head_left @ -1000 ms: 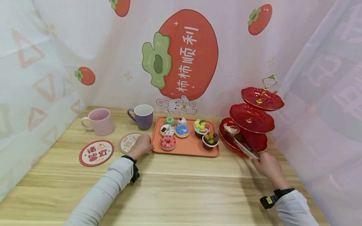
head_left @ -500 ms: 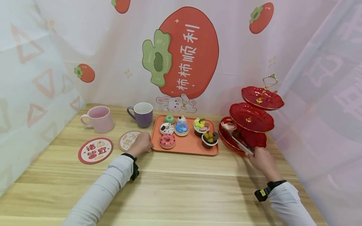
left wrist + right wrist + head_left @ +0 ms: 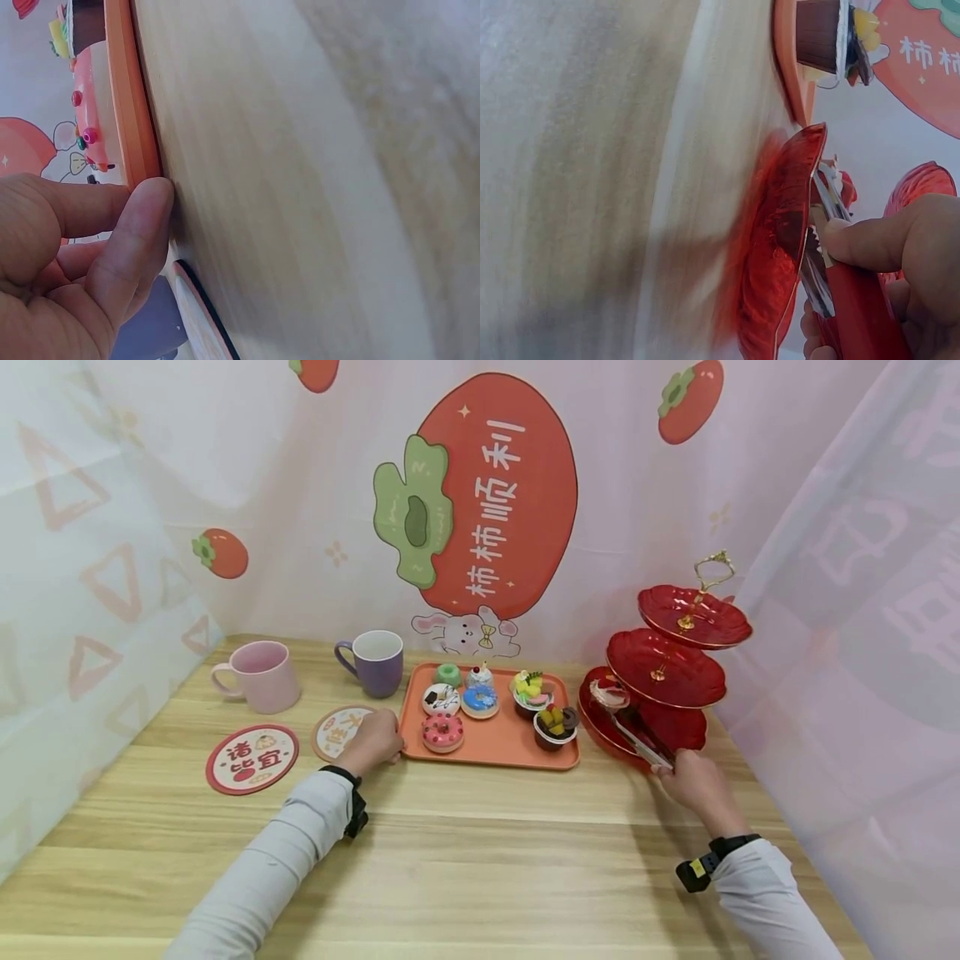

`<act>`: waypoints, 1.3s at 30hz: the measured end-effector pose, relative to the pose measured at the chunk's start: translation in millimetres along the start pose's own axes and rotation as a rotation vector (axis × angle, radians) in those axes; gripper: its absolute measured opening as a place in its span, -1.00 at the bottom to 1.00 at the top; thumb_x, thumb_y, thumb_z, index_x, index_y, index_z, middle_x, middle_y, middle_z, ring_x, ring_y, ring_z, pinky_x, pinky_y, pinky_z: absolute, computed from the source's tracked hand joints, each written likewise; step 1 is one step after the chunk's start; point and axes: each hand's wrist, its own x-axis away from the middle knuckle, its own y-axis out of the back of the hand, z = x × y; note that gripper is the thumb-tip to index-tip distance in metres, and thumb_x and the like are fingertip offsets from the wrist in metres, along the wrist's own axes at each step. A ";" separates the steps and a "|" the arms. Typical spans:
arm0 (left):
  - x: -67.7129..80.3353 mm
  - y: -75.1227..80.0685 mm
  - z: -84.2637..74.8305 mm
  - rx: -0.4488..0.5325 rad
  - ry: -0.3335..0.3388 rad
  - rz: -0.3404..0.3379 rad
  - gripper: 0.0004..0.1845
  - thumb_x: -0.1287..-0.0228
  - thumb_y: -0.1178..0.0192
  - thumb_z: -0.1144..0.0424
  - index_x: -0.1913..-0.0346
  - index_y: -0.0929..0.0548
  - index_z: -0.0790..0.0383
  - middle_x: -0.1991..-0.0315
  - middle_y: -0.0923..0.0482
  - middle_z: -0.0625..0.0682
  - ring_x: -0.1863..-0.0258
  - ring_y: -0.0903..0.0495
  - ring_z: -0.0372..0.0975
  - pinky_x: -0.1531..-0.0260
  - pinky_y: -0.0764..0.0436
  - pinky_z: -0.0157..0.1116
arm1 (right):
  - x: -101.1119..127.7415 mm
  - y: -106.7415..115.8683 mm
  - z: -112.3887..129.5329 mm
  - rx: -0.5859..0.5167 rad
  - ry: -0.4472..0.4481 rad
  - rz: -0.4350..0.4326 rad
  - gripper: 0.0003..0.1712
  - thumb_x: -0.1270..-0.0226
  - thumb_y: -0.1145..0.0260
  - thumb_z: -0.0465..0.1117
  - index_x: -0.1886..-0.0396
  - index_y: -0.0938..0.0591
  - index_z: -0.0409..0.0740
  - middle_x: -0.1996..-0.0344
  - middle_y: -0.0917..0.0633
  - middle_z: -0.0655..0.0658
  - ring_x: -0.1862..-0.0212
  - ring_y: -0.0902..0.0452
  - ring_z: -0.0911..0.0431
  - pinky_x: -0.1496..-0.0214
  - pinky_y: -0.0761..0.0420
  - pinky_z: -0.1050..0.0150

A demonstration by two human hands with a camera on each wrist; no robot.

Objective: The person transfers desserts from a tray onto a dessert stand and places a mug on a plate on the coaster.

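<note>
Near the back left corner of the wooden table (image 3: 480, 860) stand a pink mug (image 3: 259, 676) and a purple mug (image 3: 375, 662), with two round coasters in front of them, the larger one (image 3: 252, 758) toward the left edge and the smaller one (image 3: 339, 732) partly under the left hand (image 3: 372, 742). That hand rests with curled fingers against the left end of the orange tray (image 3: 491, 745), the thumb (image 3: 139, 225) pressed flat to the rim (image 3: 131, 112); it braces the tray rather than closing round it. The tray sits about mid-table toward the back edge and carries small doughnuts and little cakes in cups; these look light and easily tipped, so any push should be slow and level, taken at the rim. To the right, near the back right corner, stands a red three-tier stand (image 3: 666, 672). The right hand (image 3: 697, 781) grips the red handles of a pair of tongs (image 3: 637, 737), thumb on top and fingers wrapped beneath, the metal blades lying over the bottom plate (image 3: 780, 247) toward a small cream-topped cake (image 3: 609, 693) at that plate's left side. I cannot tell whether the blades still pinch it. The cake looks soft-topped and light, best held low at its sides; the glossy plate seems slippery.
</note>
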 end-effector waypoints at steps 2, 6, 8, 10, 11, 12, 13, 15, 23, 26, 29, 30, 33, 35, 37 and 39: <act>0.1 1.1 -0.2 -0.007 -0.005 -0.003 -0.84 -0.11 -0.07 0.47 0.59 -0.48 0.30 0.70 -0.50 0.06 0.75 -0.51 -0.25 0.69 -0.43 -0.40 | -0.1 -1.0 0.3 -0.001 -0.002 0.007 -0.66 -0.22 -0.20 -0.13 0.63 -0.42 -0.26 0.66 -0.47 -0.17 0.60 -0.39 -0.05 0.55 -0.36 0.04; -0.4 1.6 0.3 -0.010 -0.011 -0.002 -0.84 -0.11 -0.06 0.47 0.59 -0.48 0.30 0.70 -0.50 0.06 0.75 -0.51 -0.25 0.69 -0.43 -0.40 | -0.3 -2.4 0.3 -0.008 -0.010 0.002 -0.66 -0.22 -0.20 -0.13 0.63 -0.43 -0.26 0.65 -0.48 -0.18 0.59 -0.40 -0.06 0.55 -0.36 0.04; -0.9 1.1 0.7 -0.008 -0.009 0.002 -0.84 -0.10 -0.06 0.47 0.59 -0.48 0.30 0.70 -0.50 0.06 0.75 -0.51 -0.25 0.69 -0.43 -0.40 | -0.2 -2.7 0.2 -0.013 -0.012 0.001 -0.67 -0.21 -0.21 -0.13 0.62 -0.44 -0.26 0.65 -0.49 -0.19 0.59 -0.40 -0.06 0.56 -0.36 0.04; -1.3 0.6 1.1 -0.004 -0.009 0.004 -0.84 -0.10 -0.06 0.47 0.59 -0.48 0.30 0.71 -0.50 0.06 0.75 -0.51 -0.25 0.70 -0.42 -0.40 | -0.1 -2.8 0.1 -0.017 -0.011 -0.001 -0.67 -0.21 -0.21 -0.14 0.62 -0.44 -0.27 0.64 -0.49 -0.19 0.59 -0.39 -0.05 0.56 -0.35 0.05; -1.4 0.4 1.3 -0.004 -0.011 0.004 -0.84 -0.10 -0.06 0.48 0.59 -0.48 0.30 0.71 -0.50 0.06 0.75 -0.51 -0.25 0.70 -0.42 -0.40 | -0.1 -2.7 0.1 -0.019 -0.011 -0.003 -0.67 -0.21 -0.21 -0.14 0.62 -0.44 -0.27 0.65 -0.49 -0.19 0.60 -0.39 -0.05 0.57 -0.35 0.05; -1.3 0.4 1.2 -0.003 -0.012 0.004 -0.84 -0.10 -0.06 0.48 0.60 -0.48 0.30 0.71 -0.50 0.06 0.75 -0.51 -0.26 0.70 -0.42 -0.40 | -0.1 -2.7 0.0 -0.020 -0.009 -0.004 -0.67 -0.21 -0.21 -0.14 0.62 -0.44 -0.27 0.65 -0.48 -0.19 0.60 -0.38 -0.05 0.57 -0.35 0.05; -1.3 0.4 1.1 -0.003 -0.012 0.003 -0.84 -0.09 -0.06 0.48 0.60 -0.48 0.30 0.72 -0.49 0.05 0.76 -0.51 -0.26 0.70 -0.42 -0.40 | -0.2 -2.6 0.0 -0.022 -0.007 -0.007 -0.67 -0.21 -0.21 -0.14 0.62 -0.44 -0.28 0.65 -0.48 -0.19 0.60 -0.38 -0.05 0.56 -0.35 0.05; -1.2 0.5 1.3 -0.004 -0.020 -0.001 -0.83 -0.08 -0.06 0.48 0.61 -0.48 0.29 0.73 -0.49 0.05 0.76 -0.51 -0.26 0.71 -0.42 -0.41 | -0.2 -2.5 0.2 -0.022 -0.008 -0.012 -0.67 -0.20 -0.21 -0.14 0.62 -0.45 -0.28 0.66 -0.48 -0.18 0.60 -0.38 -0.05 0.56 -0.35 0.06; -1.9 0.0 1.9 0.004 -0.001 -0.001 -0.83 -0.10 -0.09 0.46 0.61 -0.48 0.29 0.72 -0.49 0.05 0.76 -0.50 -0.26 0.71 -0.40 -0.41 | 1.7 -0.3 0.3 -0.077 -0.028 0.016 -0.66 -0.22 -0.21 -0.11 0.52 -0.47 -0.34 0.62 -0.48 -0.18 0.56 -0.37 -0.04 0.56 -0.33 0.12; -2.7 -0.4 2.7 0.010 0.004 0.002 -0.84 -0.11 -0.10 0.46 0.59 -0.49 0.30 0.71 -0.50 0.06 0.75 -0.51 -0.26 0.72 -0.40 -0.41 | 3.6 0.7 -0.3 -0.108 -0.017 0.014 -0.63 -0.23 -0.22 -0.11 0.39 -0.50 -0.42 0.51 -0.55 -0.30 0.47 -0.45 -0.12 0.49 -0.40 0.06; -3.4 -0.8 3.2 0.007 -0.003 -0.003 -0.83 -0.10 -0.10 0.46 0.60 -0.49 0.29 0.72 -0.50 0.05 0.76 -0.50 -0.26 0.72 -0.41 -0.41 | 5.8 1.9 -1.3 -0.116 -0.002 -0.001 -0.60 -0.23 -0.23 -0.12 0.29 -0.52 -0.47 0.41 -0.58 -0.39 0.37 -0.50 -0.22 0.43 -0.44 -0.02; -3.5 -0.9 3.3 0.006 -0.006 -0.006 -0.83 -0.10 -0.11 0.46 0.61 -0.49 0.29 0.72 -0.49 0.05 0.76 -0.50 -0.26 0.72 -0.41 -0.41 | 6.7 2.1 -1.7 -0.114 0.001 -0.002 -0.60 -0.23 -0.23 -0.12 0.29 -0.53 -0.47 0.41 -0.58 -0.39 0.37 -0.51 -0.22 0.43 -0.45 -0.02; -3.5 -1.1 3.4 -0.002 -0.007 -0.009 -0.82 -0.10 -0.11 0.46 0.62 -0.49 0.28 0.73 -0.49 0.04 0.77 -0.49 -0.26 0.72 -0.39 -0.41 | 9.8 2.4 -2.7 -0.110 0.010 -0.012 -0.64 -0.22 -0.24 -0.13 0.38 -0.54 -0.44 0.47 -0.58 -0.34 0.42 -0.50 -0.18 0.46 -0.43 0.01; -3.5 -1.1 3.8 -0.003 -0.006 -0.009 -0.81 -0.10 -0.12 0.45 0.63 -0.50 0.28 0.74 -0.49 0.04 0.77 -0.49 -0.26 0.73 -0.39 -0.41 | 12.2 2.5 -2.4 -0.108 0.015 -0.020 -0.67 -0.21 -0.24 -0.15 0.44 -0.54 -0.41 0.52 -0.57 -0.28 0.46 -0.49 -0.13 0.49 -0.41 0.04; -3.3 -0.8 3.8 0.001 -0.006 -0.009 -0.82 -0.11 -0.11 0.45 0.62 -0.50 0.28 0.73 -0.49 0.04 0.77 -0.49 -0.26 0.73 -0.39 -0.41 | 14.6 2.7 -1.9 -0.111 0.018 -0.025 -0.69 -0.20 -0.25 -0.16 0.46 -0.54 -0.39 0.55 -0.56 -0.24 0.48 -0.46 -0.10 0.50 -0.39 0.07; -3.0 -0.4 3.8 0.003 -0.012 -0.009 -0.82 -0.11 -0.11 0.45 0.62 -0.50 0.29 0.73 -0.49 0.05 0.77 -0.49 -0.26 0.73 -0.38 -0.41 | 17.1 3.5 -1.1 -0.113 0.013 -0.027 -0.70 -0.20 -0.24 -0.15 0.50 -0.53 -0.36 0.58 -0.53 -0.19 0.50 -0.43 -0.07 0.52 -0.37 0.10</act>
